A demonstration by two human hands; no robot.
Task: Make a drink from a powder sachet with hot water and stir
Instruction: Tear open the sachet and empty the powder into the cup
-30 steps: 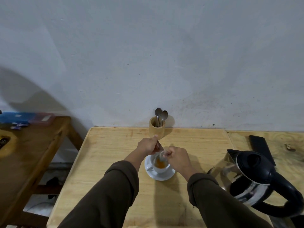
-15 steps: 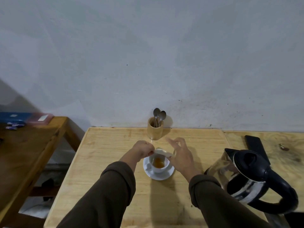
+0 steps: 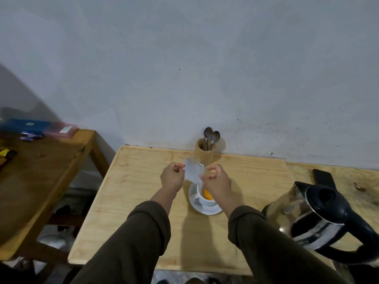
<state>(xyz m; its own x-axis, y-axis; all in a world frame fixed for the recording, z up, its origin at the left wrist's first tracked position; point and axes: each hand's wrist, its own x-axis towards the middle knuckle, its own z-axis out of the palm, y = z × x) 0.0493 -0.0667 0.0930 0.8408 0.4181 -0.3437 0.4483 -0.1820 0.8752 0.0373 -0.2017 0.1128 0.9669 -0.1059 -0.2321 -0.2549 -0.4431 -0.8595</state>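
While both hands pinch the sachet point(image 3: 193, 171), the cup point(image 3: 206, 198) holds seemingly orange powder.

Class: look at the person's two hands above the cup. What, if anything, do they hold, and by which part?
Both hold the sachet: left hand at its left edge, right hand at its lower right corner.

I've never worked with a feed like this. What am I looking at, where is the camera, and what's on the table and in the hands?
No machine here: a person's two bare hands, filmed by one wide-angle camera worn on the head, looking down. The left hand and right hand hold a white sachet above a white cup with orange powder, standing on a saucer. On the wooden table also stand a wooden holder with spoons and a black kettle.
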